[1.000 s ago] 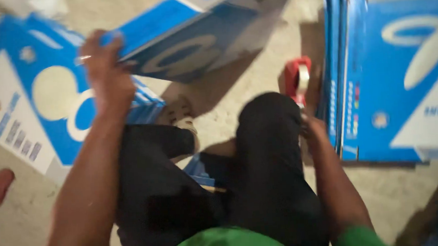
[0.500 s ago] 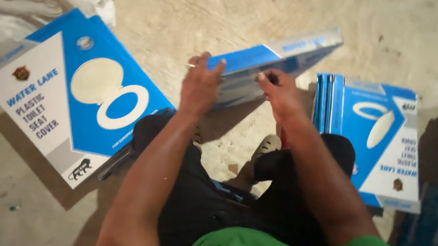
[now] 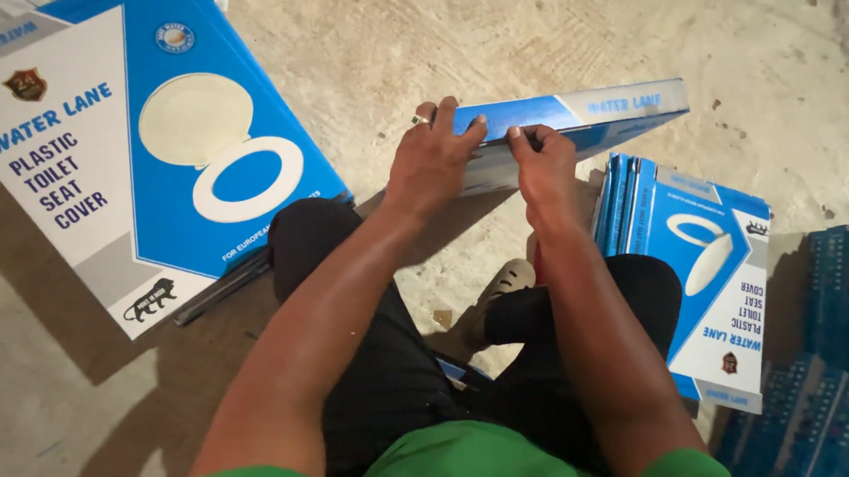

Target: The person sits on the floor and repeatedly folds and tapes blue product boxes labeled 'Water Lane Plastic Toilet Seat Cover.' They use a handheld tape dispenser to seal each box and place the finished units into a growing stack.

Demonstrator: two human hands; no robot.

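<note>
head view | both hands now on the flat blue carton (image 3: 573, 124), held up before the knees, no longer swung overhead | left hand (image 3: 430, 161) grips its near edge, right hand (image 3: 537, 160) pinches the edge beside it | stack of cartons (image 3: 707, 272) just right

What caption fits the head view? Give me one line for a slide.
Seated on a concrete floor, left hand and right hand press a blue carton between two carton stacks.
</note>
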